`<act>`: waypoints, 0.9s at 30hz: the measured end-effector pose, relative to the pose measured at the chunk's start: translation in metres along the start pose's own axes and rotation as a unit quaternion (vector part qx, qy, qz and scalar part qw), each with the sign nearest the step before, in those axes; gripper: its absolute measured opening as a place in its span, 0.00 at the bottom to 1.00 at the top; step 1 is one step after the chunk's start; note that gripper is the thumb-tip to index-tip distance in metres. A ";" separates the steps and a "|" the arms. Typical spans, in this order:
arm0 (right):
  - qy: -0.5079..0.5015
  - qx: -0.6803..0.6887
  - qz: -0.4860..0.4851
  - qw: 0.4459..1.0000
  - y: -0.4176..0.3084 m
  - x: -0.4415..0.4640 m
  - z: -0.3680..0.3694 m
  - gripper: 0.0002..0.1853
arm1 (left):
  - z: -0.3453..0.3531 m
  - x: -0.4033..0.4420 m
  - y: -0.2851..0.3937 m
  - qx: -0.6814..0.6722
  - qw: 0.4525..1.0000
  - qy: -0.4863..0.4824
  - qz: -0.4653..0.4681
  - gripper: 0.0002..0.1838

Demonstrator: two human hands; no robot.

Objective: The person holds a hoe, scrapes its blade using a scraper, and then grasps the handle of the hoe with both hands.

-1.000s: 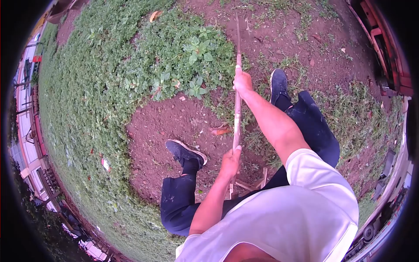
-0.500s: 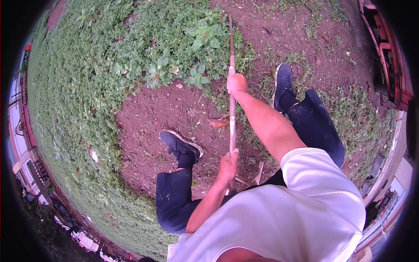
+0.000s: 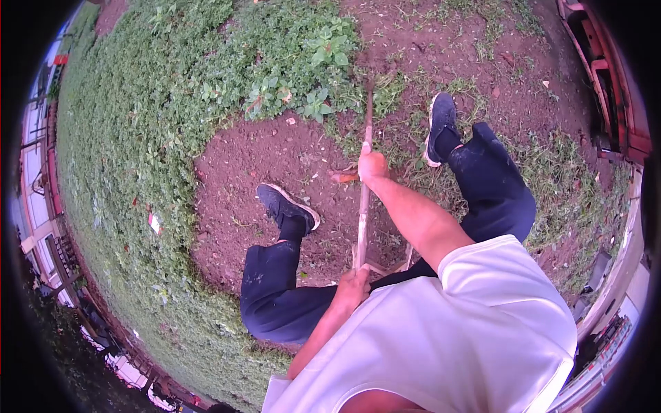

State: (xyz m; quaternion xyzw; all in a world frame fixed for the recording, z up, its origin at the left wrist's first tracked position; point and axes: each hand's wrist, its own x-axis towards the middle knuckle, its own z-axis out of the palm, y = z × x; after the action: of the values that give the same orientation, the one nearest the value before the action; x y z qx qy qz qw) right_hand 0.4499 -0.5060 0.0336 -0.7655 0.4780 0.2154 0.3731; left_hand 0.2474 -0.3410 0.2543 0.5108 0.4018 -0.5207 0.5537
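Observation:
A long wooden pole runs from near my body out to the edge of the weeds. Its far end is thin and dark; whether a blade sits on it I cannot make out. My right hand is wrapped round the middle of the pole, arm stretched forward. Closer to my waist, my left hand grips the near end. Low green weeds border the pole's tip on the left, and bare brown soil lies below it.
My shoes, the left one and the right one, stand apart on either side of the pole. An orange-brown scrap lies on the soil. Uprooted weeds are scattered at right. A red metal structure stands at far right.
The pole and both hands have come back toward my body. The pole's far tip now sits nearer, and my left hand is close against my waist.

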 end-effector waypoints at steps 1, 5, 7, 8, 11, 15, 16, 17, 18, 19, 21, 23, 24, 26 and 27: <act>-0.018 0.014 0.022 1.000 0.013 -0.012 0.005 0.40 | -0.009 -0.011 -0.009 0.032 0.999 0.011 0.005 0.17; -0.028 0.022 0.020 0.999 0.041 -0.041 0.009 0.41 | -0.010 -0.041 -0.023 0.107 0.993 0.013 0.039 0.19; -0.043 0.023 0.023 0.999 0.064 -0.061 0.029 0.42 | -0.029 -0.051 -0.049 0.207 0.976 0.054 0.048 0.20; -0.047 0.022 0.022 0.998 0.075 -0.069 0.039 0.42 | -0.034 -0.057 -0.058 0.204 0.976 0.058 0.047 0.20; -0.076 0.128 0.035 0.988 0.077 -0.085 0.040 0.41 | -0.038 -0.063 -0.067 0.189 0.977 0.092 0.026 0.21; -0.101 0.294 0.017 0.950 0.071 -0.056 0.026 0.34 | -0.030 -0.031 -0.068 0.190 0.975 0.083 0.075 0.22; -0.112 0.331 0.023 0.937 0.055 -0.057 0.003 0.32 | -0.028 -0.025 -0.068 0.192 0.976 0.080 0.071 0.22; -0.107 0.366 0.003 0.924 0.038 -0.060 -0.020 0.32 | -0.027 -0.015 -0.066 0.214 0.966 0.088 0.113 0.22; -0.101 0.400 -0.021 0.910 0.025 -0.055 -0.035 0.32 | -0.024 -0.005 -0.058 0.235 0.954 0.095 0.159 0.22; -0.098 0.399 -0.025 0.911 0.021 -0.041 -0.033 0.32 | -0.020 0.000 -0.053 0.232 0.951 0.102 0.180 0.22; -0.112 0.371 -0.016 0.922 0.032 -0.027 -0.026 0.31 | -0.019 -0.008 -0.051 0.230 0.962 0.077 0.125 0.22; -0.105 0.378 0.005 0.920 0.031 -0.030 -0.023 0.31 | -0.021 -0.002 -0.037 0.226 0.967 0.060 0.096 0.22; -0.108 0.374 0.041 0.920 0.038 -0.038 -0.018 0.30 | -0.025 -0.007 -0.053 0.209 0.961 0.080 0.160 0.22; -0.127 0.425 0.028 0.896 0.038 -0.065 -0.019 0.30 | -0.031 -0.023 -0.066 0.200 0.954 0.095 0.204 0.22; -0.133 0.428 0.043 0.893 0.039 -0.080 -0.019 0.30 | -0.035 -0.043 -0.060 0.185 0.970 0.087 0.130 0.22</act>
State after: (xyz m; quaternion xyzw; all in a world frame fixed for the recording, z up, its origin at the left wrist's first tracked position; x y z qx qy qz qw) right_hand 0.3789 -0.4851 0.0863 -0.4745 0.5020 0.1055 0.7153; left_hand 0.1856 -0.2958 0.2825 0.6953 0.2756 -0.4631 0.4757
